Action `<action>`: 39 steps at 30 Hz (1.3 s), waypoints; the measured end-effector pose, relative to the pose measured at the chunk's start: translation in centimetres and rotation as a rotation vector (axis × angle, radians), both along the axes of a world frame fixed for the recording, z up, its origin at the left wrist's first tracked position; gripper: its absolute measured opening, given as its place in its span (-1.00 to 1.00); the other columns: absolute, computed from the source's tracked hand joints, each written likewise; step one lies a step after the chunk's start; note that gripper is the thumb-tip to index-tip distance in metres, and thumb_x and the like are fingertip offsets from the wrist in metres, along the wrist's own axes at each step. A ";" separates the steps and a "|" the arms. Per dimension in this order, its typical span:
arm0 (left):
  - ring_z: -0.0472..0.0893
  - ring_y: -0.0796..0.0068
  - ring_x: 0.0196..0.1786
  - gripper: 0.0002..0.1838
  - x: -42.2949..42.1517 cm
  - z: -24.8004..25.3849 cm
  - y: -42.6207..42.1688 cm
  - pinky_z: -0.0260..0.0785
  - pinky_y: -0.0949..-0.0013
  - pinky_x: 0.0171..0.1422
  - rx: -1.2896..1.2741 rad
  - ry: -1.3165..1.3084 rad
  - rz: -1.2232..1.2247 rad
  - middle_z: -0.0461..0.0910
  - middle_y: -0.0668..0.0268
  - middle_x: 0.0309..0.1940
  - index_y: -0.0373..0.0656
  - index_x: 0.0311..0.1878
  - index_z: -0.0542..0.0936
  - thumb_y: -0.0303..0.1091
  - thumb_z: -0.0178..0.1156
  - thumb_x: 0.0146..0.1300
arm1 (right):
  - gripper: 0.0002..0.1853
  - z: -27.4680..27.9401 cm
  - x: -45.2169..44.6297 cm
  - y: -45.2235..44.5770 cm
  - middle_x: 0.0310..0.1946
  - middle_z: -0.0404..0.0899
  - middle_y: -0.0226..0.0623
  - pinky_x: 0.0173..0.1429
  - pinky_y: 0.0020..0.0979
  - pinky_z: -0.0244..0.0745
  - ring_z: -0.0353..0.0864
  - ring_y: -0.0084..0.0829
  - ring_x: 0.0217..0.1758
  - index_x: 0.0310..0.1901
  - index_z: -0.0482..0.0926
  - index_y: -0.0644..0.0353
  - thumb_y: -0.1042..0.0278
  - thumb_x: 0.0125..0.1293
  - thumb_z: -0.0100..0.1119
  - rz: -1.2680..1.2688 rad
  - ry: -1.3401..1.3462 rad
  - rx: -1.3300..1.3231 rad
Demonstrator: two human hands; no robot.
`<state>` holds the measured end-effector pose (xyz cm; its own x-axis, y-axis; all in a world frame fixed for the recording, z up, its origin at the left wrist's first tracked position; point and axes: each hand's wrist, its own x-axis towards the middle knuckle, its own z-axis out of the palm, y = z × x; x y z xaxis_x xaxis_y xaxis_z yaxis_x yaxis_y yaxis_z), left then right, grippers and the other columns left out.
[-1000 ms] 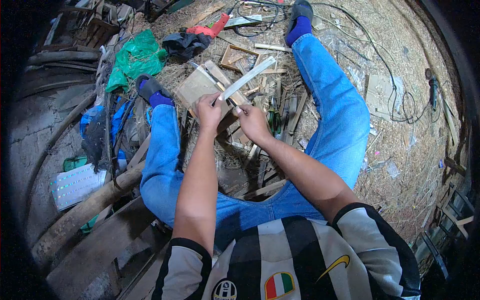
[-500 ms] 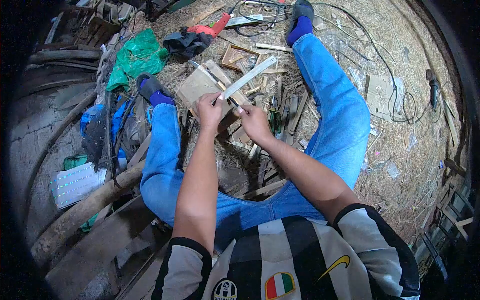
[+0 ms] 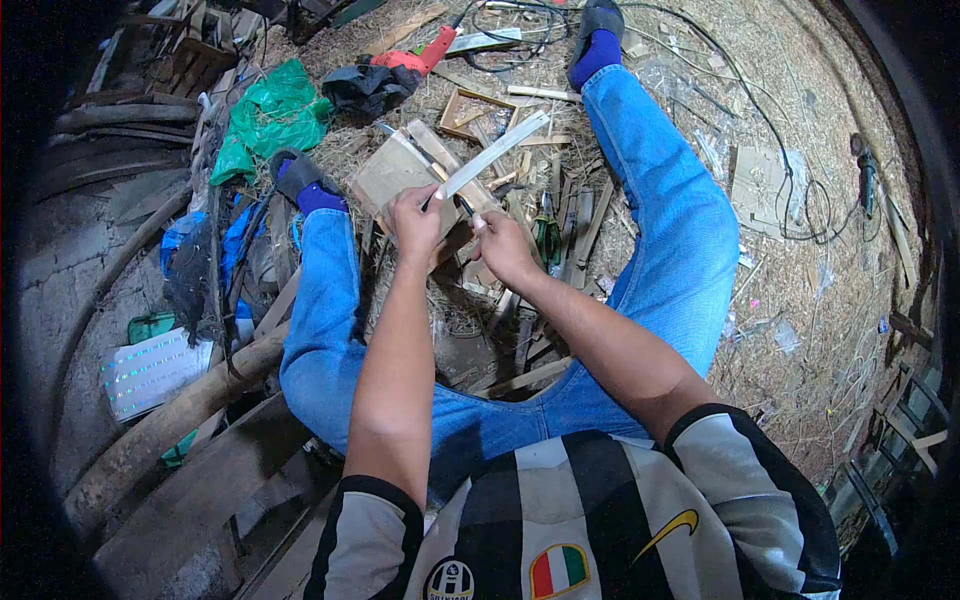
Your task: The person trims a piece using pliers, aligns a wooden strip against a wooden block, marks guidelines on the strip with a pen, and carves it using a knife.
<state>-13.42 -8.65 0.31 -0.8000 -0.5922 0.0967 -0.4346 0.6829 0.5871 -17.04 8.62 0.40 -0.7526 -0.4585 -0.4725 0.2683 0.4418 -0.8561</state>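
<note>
My left hand (image 3: 414, 222) is closed round the near end of a pale flat wooden strip (image 3: 497, 152), which slants up to the right. Close beside it, my right hand (image 3: 506, 250) pinches a thin dark pencil-like tool (image 3: 464, 206) whose tip points toward the strip; its exact kind is unclear. Beneath the strip lies a wooden block (image 3: 392, 172) with a board (image 3: 436, 148) along its right side. A dark slim thing lies between them. My fingers hide parts of the strip and of the tool.
A small wooden tray (image 3: 462, 100) stands beyond the block. A red power tool (image 3: 425, 58), a black cloth (image 3: 368, 92) and a green bag (image 3: 268, 118) lie farther off. Wood scraps (image 3: 588, 225) and a green bottle (image 3: 547, 240) lie between my legs. An angle grinder (image 3: 866, 178) rests at right.
The view has shifted very slightly. Both hands keep nearly the same pose, and the strip stays at almost the same slant.
</note>
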 end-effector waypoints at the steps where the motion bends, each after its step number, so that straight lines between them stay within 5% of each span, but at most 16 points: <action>1: 0.75 0.12 -0.06 -0.76 0.0 -0.2 -0.1 0.53 0.23 0.14 -0.001 0.000 0.000 0.77 0.01 -0.14 -0.25 -0.06 0.80 -0.34 0.43 0.26 | -0.70 0.1 0.0 -0.1 -0.47 0.71 -0.01 -0.06 0.01 0.55 0.76 0.01 -0.28 -0.11 0.67 0.31 0.21 0.55 0.09 -0.028 -0.060 -0.049; 3: 0.75 0.11 -0.05 -0.75 0.0 -0.4 -0.2 0.54 0.22 0.13 0.029 0.020 -0.002 0.76 -0.01 -0.13 -0.25 -0.06 0.80 -0.33 0.43 0.26 | -0.70 -0.2 0.0 -0.3 -0.50 0.70 -0.03 -0.09 -0.01 0.56 0.77 -0.05 -0.35 -0.12 0.66 0.31 0.22 0.56 0.08 -0.057 -0.120 -0.098; 5: 0.75 0.11 -0.06 -0.75 0.0 -0.4 -0.1 0.54 0.22 0.13 0.015 0.014 -0.003 0.77 -0.01 -0.13 -0.25 -0.06 0.80 -0.34 0.43 0.26 | -0.69 -0.9 0.0 -0.5 -0.53 0.62 -0.29 -0.37 -0.32 0.44 0.60 -0.48 -0.53 0.07 0.67 0.32 0.25 0.62 0.05 -0.009 -0.119 -0.111; 9: 0.75 0.11 -0.06 -0.76 0.0 0.2 0.1 0.54 0.21 0.13 0.012 -0.001 0.000 0.77 -0.01 -0.13 -0.27 -0.06 0.80 -0.35 0.42 0.27 | -0.67 -0.7 0.0 -0.4 -0.54 0.60 -0.32 -0.38 -0.34 0.43 0.57 -0.50 -0.54 0.06 0.67 0.36 0.25 0.62 0.05 -0.037 -0.134 -0.137; 11: 0.75 0.11 -0.07 -0.76 0.0 0.2 0.1 0.54 0.21 0.13 0.010 0.004 -0.004 0.77 -0.01 -0.14 -0.27 -0.06 0.80 -0.36 0.41 0.27 | -0.71 0.5 0.0 0.0 -0.53 0.68 -0.08 -0.23 -0.13 0.55 0.72 -0.23 -0.47 -0.09 0.68 0.33 0.24 0.56 0.12 -0.083 -0.166 -0.145; 18: 0.75 0.12 -0.06 -0.76 0.0 -0.3 -0.2 0.53 0.22 0.13 0.007 0.021 -0.019 0.77 0.00 -0.15 -0.26 -0.05 0.80 -0.37 0.42 0.27 | -0.71 0.3 0.1 0.4 -0.54 0.66 -0.08 -0.29 -0.19 0.53 0.67 -0.31 -0.52 -0.06 0.69 0.36 0.26 0.57 0.11 -0.087 -0.045 -0.209; 24: 0.75 0.11 -0.07 -0.75 -0.1 0.0 0.1 0.53 0.20 0.12 0.023 -0.015 0.019 0.76 -0.01 -0.16 -0.25 -0.04 0.80 -0.33 0.43 0.27 | -0.69 -0.3 0.0 -0.3 -0.50 0.68 -0.02 -0.18 -0.10 0.54 0.70 -0.15 -0.45 -0.08 0.71 0.34 0.22 0.55 0.13 -0.079 -0.125 -0.114; 26: 0.75 0.11 -0.07 -0.74 -0.2 0.3 0.2 0.53 0.20 0.12 0.014 -0.026 0.020 0.76 -0.01 -0.15 -0.24 -0.04 0.80 -0.32 0.43 0.27 | -0.68 -2.3 0.4 -0.6 -0.56 0.56 -0.36 -0.37 -0.35 0.44 0.53 -0.55 -0.53 0.02 0.71 0.33 0.23 0.61 0.10 -0.052 -0.074 -0.151; 31: 0.75 0.10 -0.07 -0.73 0.1 -0.5 -0.2 0.53 0.19 0.11 0.001 -0.030 0.008 0.76 -0.01 -0.14 -0.24 -0.03 0.80 -0.31 0.44 0.27 | -0.69 -1.9 0.3 -0.6 -0.57 0.55 -0.37 -0.38 -0.35 0.44 0.53 -0.55 -0.54 0.02 0.72 0.31 0.23 0.60 0.11 -0.054 -0.055 -0.111; 33: 0.62 0.13 0.03 -0.78 0.1 -1.2 -0.5 0.34 0.12 0.27 0.074 -0.024 0.049 0.75 0.24 -0.16 -0.03 -0.09 0.84 -0.22 0.44 0.23 | -0.69 -1.8 0.3 -0.6 -0.57 0.55 -0.38 -0.39 -0.35 0.44 0.53 -0.55 -0.54 0.02 0.72 0.31 0.23 0.60 0.12 -0.051 -0.041 -0.097; 39: 0.64 0.12 0.01 -0.78 0.1 -1.2 -0.4 0.37 0.11 0.25 0.071 0.001 0.045 0.75 0.22 -0.17 -0.05 -0.09 0.84 -0.25 0.45 0.22 | -0.69 -1.5 0.2 -0.6 -0.58 0.55 -0.38 -0.40 -0.35 0.43 0.53 -0.55 -0.55 0.01 0.73 0.30 0.23 0.60 0.10 -0.072 -0.032 -0.138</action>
<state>-13.28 -9.06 -0.89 -0.7726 -0.6326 0.0539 -0.4629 0.6194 0.6340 -16.79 8.04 -1.13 -0.7714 -0.4664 -0.4329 0.3232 0.2989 -0.8979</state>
